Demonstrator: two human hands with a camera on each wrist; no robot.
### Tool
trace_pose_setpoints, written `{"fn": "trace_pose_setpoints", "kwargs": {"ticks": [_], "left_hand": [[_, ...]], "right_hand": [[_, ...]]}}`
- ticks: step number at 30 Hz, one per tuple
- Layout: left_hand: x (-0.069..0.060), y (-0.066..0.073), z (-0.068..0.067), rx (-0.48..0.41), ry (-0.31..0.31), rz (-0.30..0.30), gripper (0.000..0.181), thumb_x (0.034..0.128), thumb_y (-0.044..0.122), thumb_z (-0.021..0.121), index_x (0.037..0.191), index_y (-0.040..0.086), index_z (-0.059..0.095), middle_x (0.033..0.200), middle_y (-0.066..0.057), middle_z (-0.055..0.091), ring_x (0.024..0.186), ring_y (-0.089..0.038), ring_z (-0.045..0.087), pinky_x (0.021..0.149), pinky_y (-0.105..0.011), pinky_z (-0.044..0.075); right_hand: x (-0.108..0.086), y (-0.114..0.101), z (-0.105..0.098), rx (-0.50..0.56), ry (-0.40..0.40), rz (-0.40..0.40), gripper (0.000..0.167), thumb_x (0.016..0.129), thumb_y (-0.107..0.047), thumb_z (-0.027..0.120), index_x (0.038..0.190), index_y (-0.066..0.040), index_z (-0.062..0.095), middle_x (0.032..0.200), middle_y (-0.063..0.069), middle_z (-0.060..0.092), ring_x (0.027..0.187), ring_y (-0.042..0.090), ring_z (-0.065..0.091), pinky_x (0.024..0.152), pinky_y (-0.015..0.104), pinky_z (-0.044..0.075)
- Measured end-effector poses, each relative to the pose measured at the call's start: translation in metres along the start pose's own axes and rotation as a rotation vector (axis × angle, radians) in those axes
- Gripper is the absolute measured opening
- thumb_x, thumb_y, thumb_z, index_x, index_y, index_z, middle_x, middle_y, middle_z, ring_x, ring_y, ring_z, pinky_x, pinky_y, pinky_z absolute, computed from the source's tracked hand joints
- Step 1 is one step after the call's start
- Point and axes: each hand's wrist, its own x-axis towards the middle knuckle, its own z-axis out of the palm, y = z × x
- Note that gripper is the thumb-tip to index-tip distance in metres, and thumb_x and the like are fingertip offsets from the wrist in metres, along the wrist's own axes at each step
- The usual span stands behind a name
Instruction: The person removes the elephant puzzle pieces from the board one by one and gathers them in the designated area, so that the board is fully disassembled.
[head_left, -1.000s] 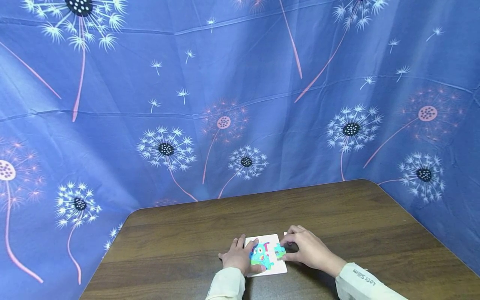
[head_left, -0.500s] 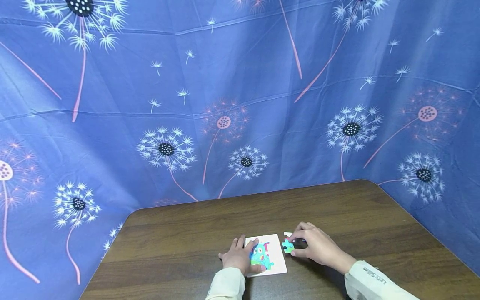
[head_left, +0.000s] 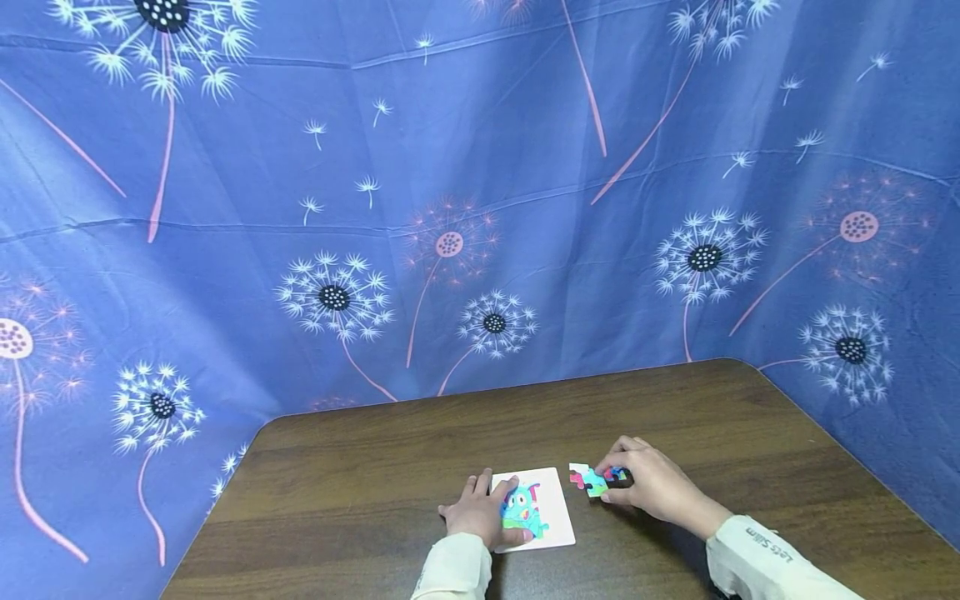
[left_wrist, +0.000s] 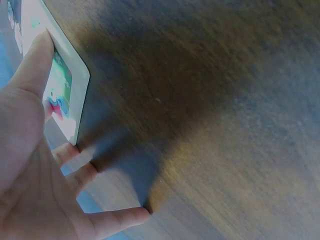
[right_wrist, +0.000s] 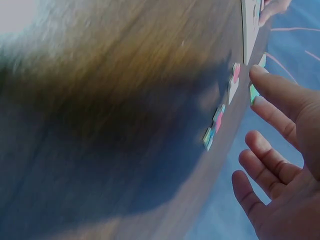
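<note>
My left hand [head_left: 480, 515] lies over the left side of a white puzzle board [head_left: 558, 533], thumb and fingers spread. Its thumb [left_wrist: 36, 65] rests on the board in the left wrist view. A blue cartoon figure [head_left: 525, 510] shows on the board beside it. To the right of the board, my right hand [head_left: 651, 483] pinches a blue-green puzzle piece [head_left: 596, 485] between thumb and index finger. In the right wrist view only a green bit of that puzzle piece [right_wrist: 254, 94] shows; the other fingers stand apart from it.
Loose puzzle pieces lie close by: a white-and-red piece [head_left: 576, 472] on the board's side and a red-and-blue piece [head_left: 618, 473] partly behind my right fingers. A brown wooden table [head_left: 360, 483] reaches back to a blue dandelion-print curtain [head_left: 495, 208].
My right hand has carried the blue-green piece rightward off the board to among the loose pieces, uncovering the white-and-red and red-and-blue ones. The left hand has stayed in place.
</note>
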Motion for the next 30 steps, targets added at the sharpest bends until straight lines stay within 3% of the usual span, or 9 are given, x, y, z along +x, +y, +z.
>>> {"fn": "trace_pose_setpoints", "kwargs": {"ticks": [24,30], "left_hand": [[-0.003,0.001,-0.003,0.000,-0.008,0.005,0.079,0.0770,0.056,0.083,0.147,0.033,0.053,0.155,-0.008,0.044,0.142,-0.036,0.042,0.094,-0.079,0.040],[-0.005,0.003,-0.006,-0.004,-0.013,0.004,0.079,0.0773,0.055,0.083,0.147,0.031,0.053,0.155,-0.008,0.044,0.142,-0.036,0.042,0.095,-0.079,0.040]], "right_hand": [[-0.008,0.024,-0.021,-0.022,-0.018,0.108,0.027,0.076,-0.024,0.090,0.100,-0.020,0.078,0.096,-0.006,0.060,0.089,0.019,0.058,0.071,0.040,0.052],[-0.012,0.034,-0.023,-0.050,-0.001,0.095,0.028,0.075,-0.026,0.091,0.099,-0.020,0.077,0.096,-0.005,0.061,0.088,0.021,0.060,0.071,0.042,0.052]]}}
